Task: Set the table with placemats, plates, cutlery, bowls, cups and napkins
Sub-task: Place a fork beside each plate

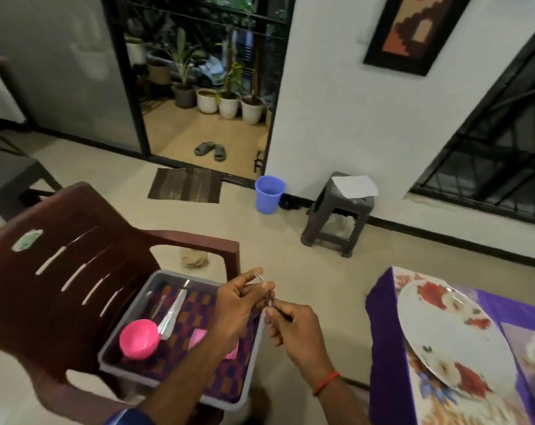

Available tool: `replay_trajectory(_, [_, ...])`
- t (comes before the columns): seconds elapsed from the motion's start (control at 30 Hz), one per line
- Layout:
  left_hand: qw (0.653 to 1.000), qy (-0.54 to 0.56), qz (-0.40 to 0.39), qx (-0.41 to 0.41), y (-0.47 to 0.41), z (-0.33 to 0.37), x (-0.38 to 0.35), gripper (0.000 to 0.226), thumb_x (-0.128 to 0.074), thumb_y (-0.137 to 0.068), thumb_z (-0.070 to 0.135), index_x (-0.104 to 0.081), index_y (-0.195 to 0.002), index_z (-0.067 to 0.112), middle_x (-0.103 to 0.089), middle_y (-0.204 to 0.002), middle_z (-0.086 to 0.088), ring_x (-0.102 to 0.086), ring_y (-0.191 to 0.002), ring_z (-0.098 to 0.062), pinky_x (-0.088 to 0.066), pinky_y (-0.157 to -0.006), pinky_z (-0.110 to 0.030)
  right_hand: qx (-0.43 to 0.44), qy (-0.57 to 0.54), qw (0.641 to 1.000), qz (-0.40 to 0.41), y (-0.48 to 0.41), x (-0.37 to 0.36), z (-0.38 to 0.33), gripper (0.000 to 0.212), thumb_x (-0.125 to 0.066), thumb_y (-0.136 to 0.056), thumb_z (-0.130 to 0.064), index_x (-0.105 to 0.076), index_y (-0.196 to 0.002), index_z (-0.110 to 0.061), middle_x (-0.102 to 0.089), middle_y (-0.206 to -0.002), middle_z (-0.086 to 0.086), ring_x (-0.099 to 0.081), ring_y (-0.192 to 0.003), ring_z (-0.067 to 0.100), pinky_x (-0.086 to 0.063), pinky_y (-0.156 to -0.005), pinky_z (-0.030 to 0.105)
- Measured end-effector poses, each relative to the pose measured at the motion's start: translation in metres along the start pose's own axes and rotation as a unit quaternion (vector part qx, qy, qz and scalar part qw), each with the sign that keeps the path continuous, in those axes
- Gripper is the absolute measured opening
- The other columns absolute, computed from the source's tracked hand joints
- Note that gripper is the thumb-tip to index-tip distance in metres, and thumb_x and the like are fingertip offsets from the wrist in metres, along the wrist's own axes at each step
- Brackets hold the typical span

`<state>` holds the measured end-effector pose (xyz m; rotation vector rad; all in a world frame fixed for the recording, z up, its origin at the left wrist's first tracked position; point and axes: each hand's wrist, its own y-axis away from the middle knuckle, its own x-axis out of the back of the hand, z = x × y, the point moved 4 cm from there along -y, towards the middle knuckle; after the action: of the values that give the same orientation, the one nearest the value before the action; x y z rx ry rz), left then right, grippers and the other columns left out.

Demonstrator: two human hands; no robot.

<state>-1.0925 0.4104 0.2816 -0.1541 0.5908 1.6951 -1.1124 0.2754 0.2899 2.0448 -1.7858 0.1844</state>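
Chair is noted at left bearing the tray, table at right laid with a plate; cutlery, blurred, possibly spoons, is pinched by left hand and right hand, best separated singly, then laid beside the plate.

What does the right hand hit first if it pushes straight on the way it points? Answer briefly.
Probably the left hand: the right hand, pinching cutlery, points up-left at the left hand's fingers, close ahead. Beyond them lies the tray on the chair. Depth is unclear.
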Motion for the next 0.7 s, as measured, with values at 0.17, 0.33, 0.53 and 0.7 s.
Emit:
replay_trajectory(0.17, [0.996, -0.058, -0.058, -0.032, 0.007, -0.013, -0.034, 0.052, -0.078, -0.084, 0.008, -0.062, -0.131, 0.023, -0.077, -0.094, -0.023, -0.075, -0.092, -0.033, -0.063, -0.078, -0.033, -0.045, -0.123, 0.990, 0.044, 0.025, 0.027, 0.011, 0.020, -0.060, -0.100, -0.011, -0.077, -0.091, -0.008, -0.067, -0.067, 0.005, -0.062, -0.059, 0.014, -0.053, -0.058, 0.024])
replay_trajectory(0.33, [0.986, -0.115, -0.117, -0.012, 0.006, -0.029, -0.070, 0.042, -0.079, -0.085, 0.004, -0.071, -0.124, 0.017, -0.078, -0.094, -0.018, -0.074, -0.087, -0.030, -0.063, -0.079, -0.033, -0.071, -0.214, 0.971, 0.076, 0.040, 0.055, 0.025, 0.018, -0.059, -0.100, -0.007, -0.076, -0.101, -0.002, -0.066, -0.077, 0.011, -0.064, -0.066, 0.020, -0.058, -0.063, 0.031])
replay_trajectory(0.53, [0.969, -0.178, -0.171, 0.004, 0.008, -0.054, -0.117, 0.047, -0.080, -0.084, 0.009, -0.068, -0.129, 0.020, -0.079, -0.090, -0.012, -0.077, -0.089, -0.025, -0.063, -0.085, -0.038, -0.092, -0.219, 0.963, 0.125, 0.050, 0.098, 0.048, 0.015, -0.064, -0.097, -0.009, -0.079, -0.095, -0.008, -0.071, -0.077, 0.010, -0.071, -0.069, 0.025, -0.063, -0.072, 0.042])
replay_trajectory(0.7, [0.940, -0.250, -0.232, 0.021, 0.011, -0.076, -0.155, 0.051, -0.074, -0.092, 0.021, -0.053, -0.134, 0.042, -0.080, -0.091, -0.007, -0.076, -0.090, -0.015, -0.059, -0.077, -0.020, -0.087, -0.201, 0.959, 0.181, 0.054, 0.131, 0.063, 0.014, -0.065, -0.097, -0.011, -0.079, -0.099, -0.007, -0.076, -0.083, 0.011, -0.075, -0.074, 0.029, -0.064, -0.073, 0.043])
